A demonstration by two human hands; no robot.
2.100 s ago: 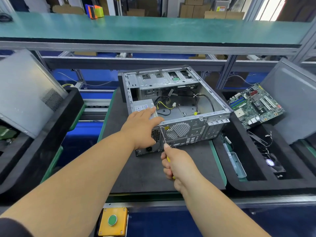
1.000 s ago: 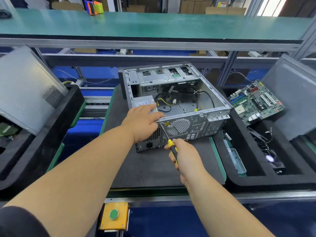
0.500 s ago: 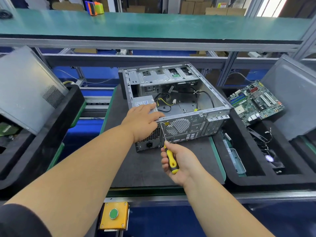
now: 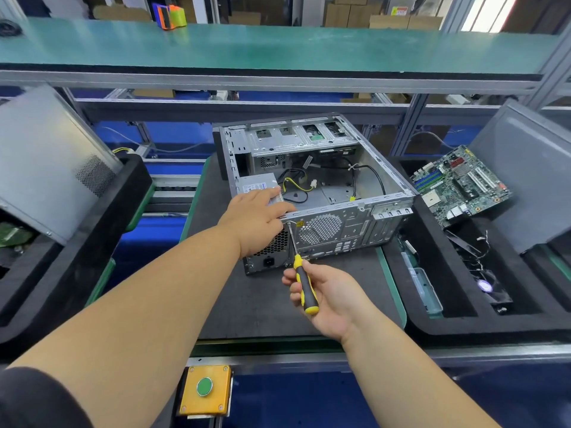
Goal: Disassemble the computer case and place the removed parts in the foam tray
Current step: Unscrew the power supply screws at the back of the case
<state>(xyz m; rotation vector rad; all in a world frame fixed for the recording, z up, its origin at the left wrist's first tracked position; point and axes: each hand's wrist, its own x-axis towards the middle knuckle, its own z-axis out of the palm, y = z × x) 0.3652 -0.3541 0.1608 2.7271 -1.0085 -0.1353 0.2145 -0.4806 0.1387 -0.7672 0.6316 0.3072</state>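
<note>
Head view showed the computer case (image 4: 324,186) lying on its side, open face up, on a dark mat (image 4: 247,304) at the centre of the workstation. Its perforated rear panel faced the person. The power supply (image 4: 258,185) sat in the near-left corner of the case, with yellow and black cables (image 4: 296,185) beside it.

The left hand (image 4: 255,219) rested on the top edge of the case and on the power supply, fingers extended and fairly straight, gripping nothing.

The right hand (image 4: 327,296) held a screwdriver (image 4: 304,284) by its yellow-and-black handle, fingers curled round it. The shaft pointed up and away, with its tip against the rear panel near the upper-left corner of the fan grille (image 4: 319,230).

The foam tray (image 4: 432,325) stood just beside the mat on the right. It held a motherboard (image 4: 460,185) propped at an angle, a small fan (image 4: 488,287), and a pale clear part (image 4: 425,287) in a narrow slot. A grey side panel (image 4: 531,174) leaned at the tray's far right.

A second black tray (image 4: 92,242) on the left held another grey panel (image 4: 52,162). A yellow box with a green button (image 4: 205,389) was mounted on the near edge of the bench.
</note>
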